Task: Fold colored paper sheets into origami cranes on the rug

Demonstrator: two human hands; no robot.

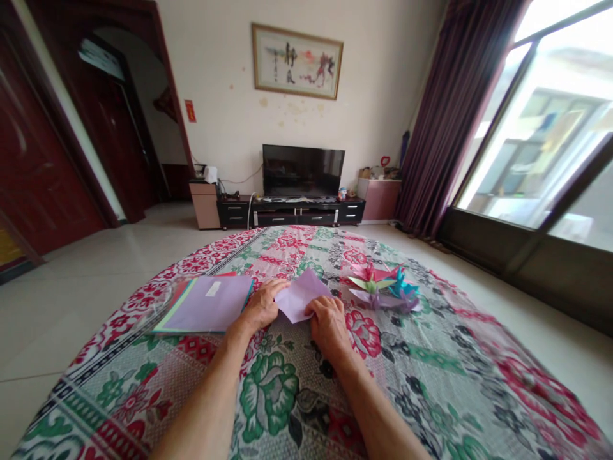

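A sheet of purple origami paper point(304, 295) lies on the patterned tablecloth in front of me, turned with a corner pointing away. My left hand point(262, 303) grips its left corner, with the fingers closed at the edge. At the lower right edge my right hand point(329, 319) pinches the paper between curled fingers and thumb. To the left is a stack of coloured paper point(207, 305), a purple sheet on top with a small white label. Several folded paper cranes point(383, 286) in pink, green, blue and purple sit to the right.
The round table is covered by a floral tablecloth point(271, 399). Beyond it stand a television point(303, 171) and a low black cabinet point(297, 213) against the wall. A purple curtain point(447, 128) and a window point(546, 134) are at the right.
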